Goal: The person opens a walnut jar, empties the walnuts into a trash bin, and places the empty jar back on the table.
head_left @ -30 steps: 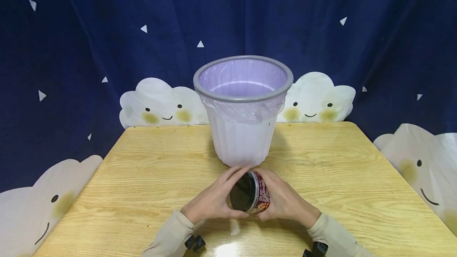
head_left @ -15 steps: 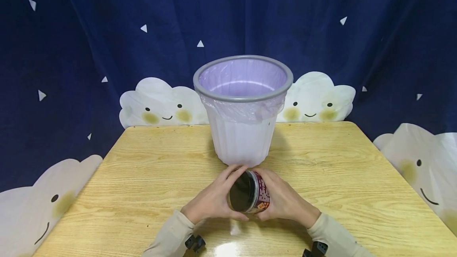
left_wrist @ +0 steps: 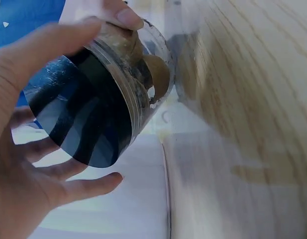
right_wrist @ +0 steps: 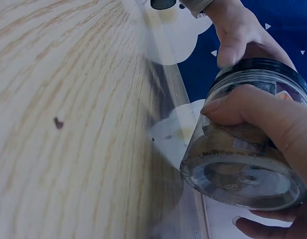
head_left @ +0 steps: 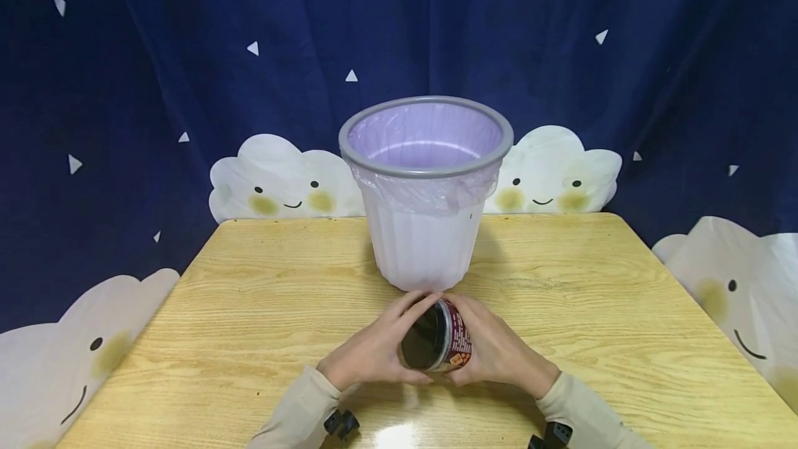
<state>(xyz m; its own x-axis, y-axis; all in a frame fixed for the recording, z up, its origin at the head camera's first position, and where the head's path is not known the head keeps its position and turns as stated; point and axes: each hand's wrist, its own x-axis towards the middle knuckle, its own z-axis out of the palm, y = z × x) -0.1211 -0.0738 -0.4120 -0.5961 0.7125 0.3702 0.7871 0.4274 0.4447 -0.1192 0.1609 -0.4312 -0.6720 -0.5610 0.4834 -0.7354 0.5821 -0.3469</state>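
A clear jar (head_left: 458, 335) with a dark red label and a black lid (head_left: 424, 341) is held just above or on the table, tilted with its lid facing left. My left hand (head_left: 373, 350) holds the lid, thumb below and fingers over the top. In the left wrist view its other fingers spread behind the lid (left_wrist: 88, 112). My right hand (head_left: 499, 346) grips the body. The right wrist view shows its thumb lying across the glass jar (right_wrist: 238, 174), with brown contents inside and the round base facing the camera.
A white bin (head_left: 424, 244) with a grey rim and a translucent liner stands right behind the hands. Under everything lies a pale wooden table (head_left: 268, 310). A dark blue curtain (head_left: 299, 33) with white triangles and clouds hangs around the table.
The left hand's upper fingers have slid slightly rightward over the lid. The right hand and the jar look still.
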